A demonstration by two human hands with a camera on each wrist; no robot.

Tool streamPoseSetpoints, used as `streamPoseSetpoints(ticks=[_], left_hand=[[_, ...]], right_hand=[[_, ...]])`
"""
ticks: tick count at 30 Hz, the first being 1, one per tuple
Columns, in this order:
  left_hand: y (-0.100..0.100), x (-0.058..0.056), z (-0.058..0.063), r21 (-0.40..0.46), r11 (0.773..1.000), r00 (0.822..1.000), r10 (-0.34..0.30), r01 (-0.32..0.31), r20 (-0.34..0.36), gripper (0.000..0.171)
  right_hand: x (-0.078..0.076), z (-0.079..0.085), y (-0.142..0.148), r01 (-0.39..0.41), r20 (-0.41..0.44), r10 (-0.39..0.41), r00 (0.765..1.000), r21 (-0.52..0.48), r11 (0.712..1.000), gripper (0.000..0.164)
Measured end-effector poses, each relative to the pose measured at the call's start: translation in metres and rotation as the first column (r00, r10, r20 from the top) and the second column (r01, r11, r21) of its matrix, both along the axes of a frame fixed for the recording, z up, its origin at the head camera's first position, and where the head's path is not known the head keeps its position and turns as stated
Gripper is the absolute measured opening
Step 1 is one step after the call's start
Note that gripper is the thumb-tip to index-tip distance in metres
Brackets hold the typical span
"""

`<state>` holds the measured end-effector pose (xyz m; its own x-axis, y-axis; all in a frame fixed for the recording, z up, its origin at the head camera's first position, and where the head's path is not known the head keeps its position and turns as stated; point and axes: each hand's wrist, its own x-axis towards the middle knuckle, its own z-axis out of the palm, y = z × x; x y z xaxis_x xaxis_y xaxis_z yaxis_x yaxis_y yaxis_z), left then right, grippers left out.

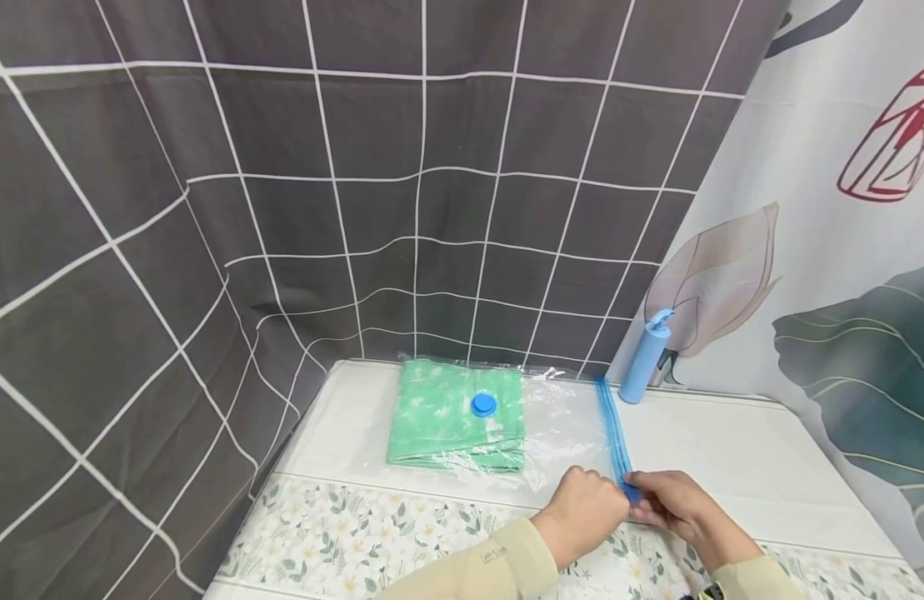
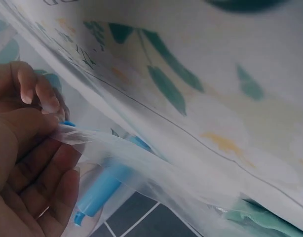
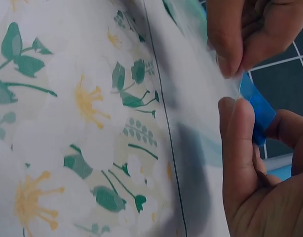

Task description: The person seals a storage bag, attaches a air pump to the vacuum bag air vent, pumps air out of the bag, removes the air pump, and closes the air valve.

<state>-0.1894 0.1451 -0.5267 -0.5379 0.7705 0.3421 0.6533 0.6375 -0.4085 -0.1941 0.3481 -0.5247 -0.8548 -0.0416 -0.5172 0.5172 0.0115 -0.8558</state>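
A clear plastic vacuum storage bag (image 1: pixel 562 421) lies flat on the table with a folded green cloth (image 1: pixel 447 408) inside. A round blue valve cap (image 1: pixel 483 404) sits on its upper face. Along the bag's right end runs a blue zip strip (image 1: pixel 613 425). At the strip's near corner my left hand (image 1: pixel 589 510) pinches the clear film between thumb and fingers. My right hand (image 1: pixel 675 504), just to the right, grips a blue zip slider (image 3: pixel 262 116) between thumb and fingers. In the head view the fingers partly hide the slider.
A light blue cylinder (image 1: pixel 645 358) with a small angled top stands upright at the back, behind the zip strip. A floral cloth (image 1: pixel 342 533) covers the table's front. Dark gridded curtain (image 1: pixel 372 208) hangs behind and at left, a printed white one (image 1: pixel 806 250) at right.
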Motion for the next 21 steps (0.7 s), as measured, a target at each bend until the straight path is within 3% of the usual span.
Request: streamPoseSetpoints(ticks=[6, 13, 19, 21], left_hand=[[0.001, 0.001, 0.002, -0.03, 1.0, 1.0, -0.001, 0.001, 0.018, 0.015], [0.0, 0.001, 0.001, -0.033, 0.999, 1.0, -0.022, 0.021, -0.015, 0.018], [-0.001, -0.004, 0.005, 0.021, 1.0, 1.0, 0.008, -0.008, -0.026, 0.011], [-0.002, -0.006, 0.008, 0.035, 0.999, 1.0, 0.021, -0.02, -0.02, 0.007]], right_hand=[[-0.002, 0.004, -0.005, 0.036, -0.023, -0.035, 0.999, 0.055, 0.998, 0.027], [-0.013, 0.002, -0.007, 0.105, -0.058, -0.095, 0.994, 0.199, 0.974, 0.028], [-0.023, 0.006, -0.01, 0.152, -0.082, -0.134, 0.988, 0.273, 0.95, 0.021], [-0.024, 0.008, -0.012, 0.156, -0.091, -0.136, 0.987, 0.285, 0.946, 0.026]])
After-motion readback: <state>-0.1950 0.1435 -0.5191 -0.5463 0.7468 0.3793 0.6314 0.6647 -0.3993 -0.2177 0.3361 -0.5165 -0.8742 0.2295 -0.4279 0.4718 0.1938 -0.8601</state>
